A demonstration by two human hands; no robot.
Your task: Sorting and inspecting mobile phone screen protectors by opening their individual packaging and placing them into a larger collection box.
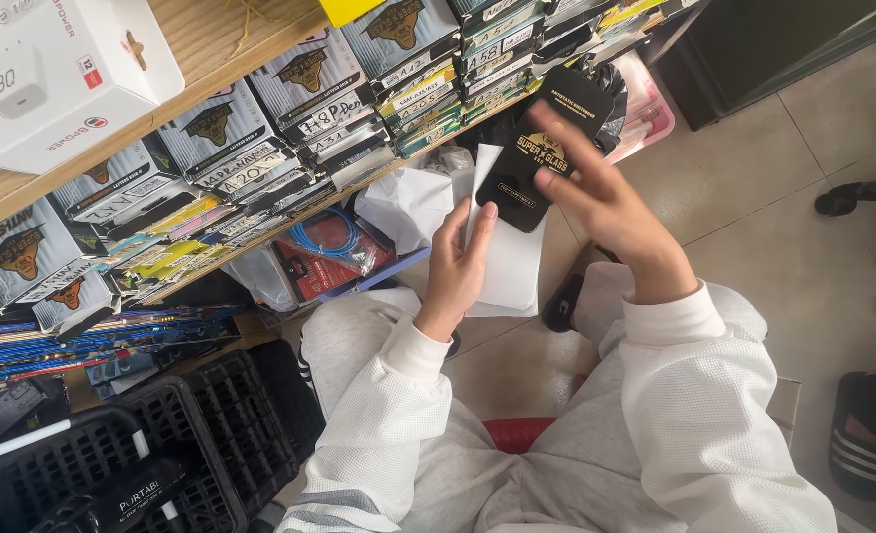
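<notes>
My left hand point(458, 265) grips a stack of white paper sleeves point(507, 259) by the left edge, thumb on top. My right hand point(601, 197) holds a black screen-protector packet point(537, 153) with gold print, fingers spread over its right side, just above the white sleeves. I sit low, with grey trousers and white sleeves filling the lower frame. A wooden shelf point(211, 39) full of similar flat boxes point(310, 109) runs across the upper left, close to both hands.
A white charger box point(58, 74) lies on top of the shelf. Below it are a bagged blue cable point(329, 242), black plastic crates point(162, 444) and blue packets point(63, 345). A pink tray point(650, 109), tiled floor and black sandals point(867, 434) are at right.
</notes>
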